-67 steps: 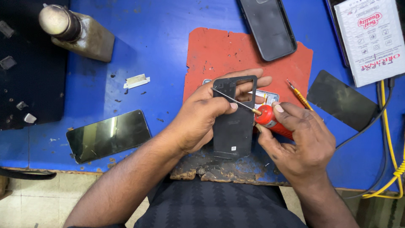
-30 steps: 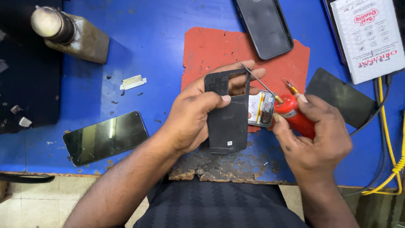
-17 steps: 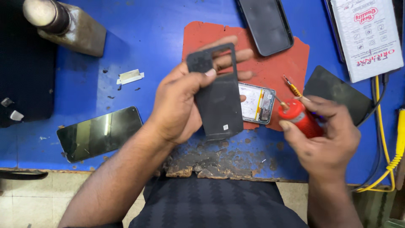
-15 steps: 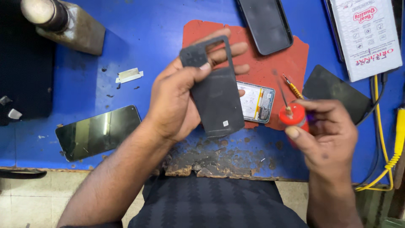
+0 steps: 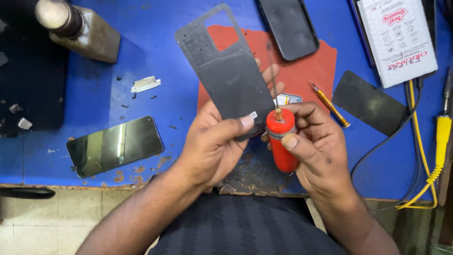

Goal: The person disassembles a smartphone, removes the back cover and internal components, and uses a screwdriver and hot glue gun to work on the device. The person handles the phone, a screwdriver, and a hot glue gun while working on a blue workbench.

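Observation:
My left hand [image 5: 214, 144] holds a dark phone back cover [image 5: 224, 71] by its lower end, lifted above the bench and tilted left, its camera cutout at the top. In my right hand [image 5: 316, 146] is a red-handled screwdriver [image 5: 281, 139], upright, its thin shaft rising beside the cover's right edge. Behind both hands, on the red mat [image 5: 302, 75], lies the opened phone [image 5: 288, 99], mostly hidden.
The blue bench [image 5: 118, 61] carries a phone screen [image 5: 113, 146] at the left, a white plastic piece [image 5: 146, 84], a bottle [image 5: 78, 29], a black phone [image 5: 288, 26], a small orange screwdriver [image 5: 330, 104], a dark panel [image 5: 368, 101], a white box [image 5: 396, 38] and yellow cable [image 5: 439, 141].
My left hand has lifted the back cover off the phone and raised it up and to the left. My right hand turned the red screwdriver upright and brought it toward the cover.

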